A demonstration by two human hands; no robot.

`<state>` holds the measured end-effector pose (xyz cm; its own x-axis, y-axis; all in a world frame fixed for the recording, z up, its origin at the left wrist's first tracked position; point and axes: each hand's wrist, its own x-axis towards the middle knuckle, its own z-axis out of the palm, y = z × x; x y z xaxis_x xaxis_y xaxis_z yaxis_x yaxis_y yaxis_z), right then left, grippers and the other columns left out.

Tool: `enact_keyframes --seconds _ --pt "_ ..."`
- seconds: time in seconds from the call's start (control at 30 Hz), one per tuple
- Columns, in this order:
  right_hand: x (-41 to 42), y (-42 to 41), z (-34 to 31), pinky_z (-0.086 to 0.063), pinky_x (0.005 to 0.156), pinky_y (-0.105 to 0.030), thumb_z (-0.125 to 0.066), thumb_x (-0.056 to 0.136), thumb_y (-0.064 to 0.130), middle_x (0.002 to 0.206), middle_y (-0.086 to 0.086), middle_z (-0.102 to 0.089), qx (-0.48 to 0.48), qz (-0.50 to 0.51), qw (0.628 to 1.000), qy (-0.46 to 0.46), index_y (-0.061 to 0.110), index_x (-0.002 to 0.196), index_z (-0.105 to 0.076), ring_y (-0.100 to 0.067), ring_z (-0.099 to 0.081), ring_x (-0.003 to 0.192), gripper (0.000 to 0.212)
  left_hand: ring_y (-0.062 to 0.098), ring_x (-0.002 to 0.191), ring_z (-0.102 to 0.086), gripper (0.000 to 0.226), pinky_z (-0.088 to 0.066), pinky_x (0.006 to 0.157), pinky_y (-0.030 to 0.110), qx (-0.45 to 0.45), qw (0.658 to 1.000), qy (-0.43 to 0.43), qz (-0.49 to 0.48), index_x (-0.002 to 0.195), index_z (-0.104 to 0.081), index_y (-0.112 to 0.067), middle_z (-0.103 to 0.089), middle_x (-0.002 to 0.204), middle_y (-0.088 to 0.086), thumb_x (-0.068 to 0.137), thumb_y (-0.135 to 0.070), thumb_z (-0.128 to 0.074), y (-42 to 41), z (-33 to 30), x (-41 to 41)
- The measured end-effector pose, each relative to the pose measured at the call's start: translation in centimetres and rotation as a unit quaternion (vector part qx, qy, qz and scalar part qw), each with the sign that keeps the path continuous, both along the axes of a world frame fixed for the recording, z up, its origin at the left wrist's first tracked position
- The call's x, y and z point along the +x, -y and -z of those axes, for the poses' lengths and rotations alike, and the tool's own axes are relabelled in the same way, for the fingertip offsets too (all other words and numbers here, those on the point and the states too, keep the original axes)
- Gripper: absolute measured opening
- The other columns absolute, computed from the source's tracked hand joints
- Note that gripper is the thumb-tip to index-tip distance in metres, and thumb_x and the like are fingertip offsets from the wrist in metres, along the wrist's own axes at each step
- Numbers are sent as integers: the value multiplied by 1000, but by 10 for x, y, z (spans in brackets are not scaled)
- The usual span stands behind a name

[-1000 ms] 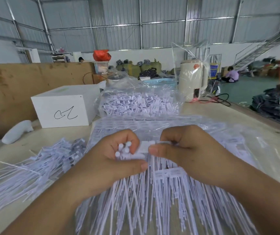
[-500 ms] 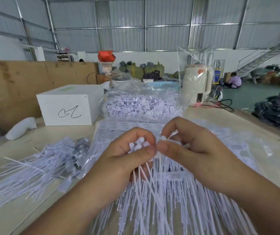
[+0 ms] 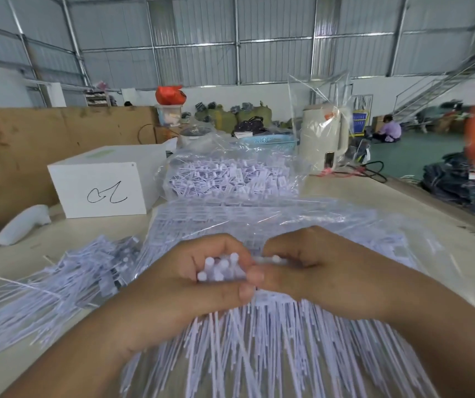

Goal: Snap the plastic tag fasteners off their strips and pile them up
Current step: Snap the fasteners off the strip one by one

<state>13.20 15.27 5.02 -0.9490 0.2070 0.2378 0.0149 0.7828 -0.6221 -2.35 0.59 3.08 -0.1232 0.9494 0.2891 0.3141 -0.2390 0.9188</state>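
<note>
1. Warehouse walls of ribbed metal rise behind a pale table [image 3: 403, 193]; a white box [image 3: 101, 188] with a black scrawl stands at its far left, a cream kettle [image 3: 324, 136] in clear wrap at its far right.
2. Left hand [image 3: 179, 294] is curled round a bundle of loose fasteners [image 3: 216, 268], their round heads poking up between thumb and fingers. About five heads show; more may be hidden in the fist.
3. Right hand [image 3: 316, 271] pinches the strip [image 3: 270, 259] just beside the bundle, knuckles touching the left hand's fingertips. What the right fingers close on beyond that end is hidden.
4. Under both hands lie more strips [image 3: 259, 354], too many and too blurred to count, on clear plastic sheeting [image 3: 345, 222].
5. One pile [image 3: 58, 282] of snapped fasteners lies to the left, well apart from the hands. One clear bag [image 3: 230, 176] of fasteners sits behind.
6. Risks, as I judge them: the left fist looks full, so another snap could let fasteners slip and fall back among the unsnapped strips, mixing them. A crooked twist might break a thin tail instead of the joint. Tails below could tangle and drag strips along when the bundle goes to the pile.
</note>
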Motion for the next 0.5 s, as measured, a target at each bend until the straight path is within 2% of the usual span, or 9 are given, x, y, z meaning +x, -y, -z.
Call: enact_keyframes --seconds 0.07,0.17,0.27,0.3,0.4,0.5 --pt "2 -3 -3 -25 49 -25 -60 87 51 50 8 -31 -20 6 1000 1 21 55 -43 -8 -30 47 48 1 56 -48 18 -38 52 11 19 999 2 -44 75 -65 -24 -55 63 -12 65 -31 -78 0 1 -2" --pt "-2 0 -3 -24 46 -23 -62 92 40 46 9 -33 -6 52 997 -51 22 53 -38 -6 -29 42 48 5 53 -45 22 -38 52 13 58 992 10 -109 71 -61 -27 -49 60 -11 61 -38 -77 -5 6 0" --pt "-10 11 4 -22 43 -21 -62 91 41 44 9 -30 -40 103 984 -138 19 55 -35 -7 -27 41 50 16 55 -43 23 -39 64 33 86 982 60 -155 73 -58 -30 -45 60 -6 63 -42 -75 -11 9 4" --pt "-14 16 7 -23 43 -22 -61 90 42 45 8 -29 -48 120 978 -165 18 55 -34 -7 -26 42 50 16 53 -43 22 -39 63 33 94 980 81 -155 73 -57 -31 -44 58 -6 65 -41 -75 -12 9 6" --pt "-23 26 14 -24 43 -25 -56 88 48 45 6 -27 -29 171 959 -222 17 56 -30 -10 -23 43 51 8 49 -42 20 -39 49 20 122 974 94 -166 73 -56 -32 -46 57 -11 67 -35 -75 -14 9 14" --pt "-25 26 15 -23 43 -26 -58 92 45 45 7 -28 -26 180 951 -251 19 56 -31 -9 -24 44 51 10 52 -42 19 -39 52 23 134 970 85 -186 73 -57 -34 -46 59 -12 67 -40 -73 -14 10 21"
